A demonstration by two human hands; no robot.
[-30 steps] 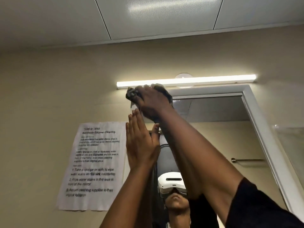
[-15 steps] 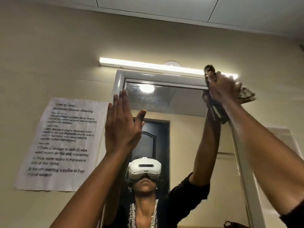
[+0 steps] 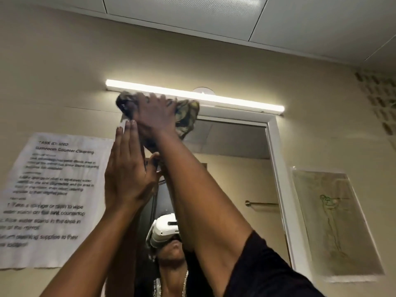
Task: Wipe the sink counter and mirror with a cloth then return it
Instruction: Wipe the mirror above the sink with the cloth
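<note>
A white-framed mirror (image 3: 235, 159) hangs on the beige wall under a lit tube lamp. My right hand (image 3: 154, 116) presses a dark patterned cloth (image 3: 186, 114) against the mirror's top left corner, fingers spread over the cloth. My left hand (image 3: 128, 168) is flat with fingers straight and together, its palm against the mirror's left edge just below the cloth. The sink counter is out of view. My arms hide the mirror's left part.
A tube lamp (image 3: 214, 97) runs along the mirror's top. A printed instruction sheet (image 3: 49, 200) is taped left of the mirror, a drawing in a plastic sleeve (image 3: 334, 224) to its right. The mirror reflects a person with a white headset (image 3: 165, 230) and a towel rail (image 3: 261, 203).
My right hand has swept the cloth from the mirror's top right corner back to its top left corner. My left hand stays flat at the left edge.
</note>
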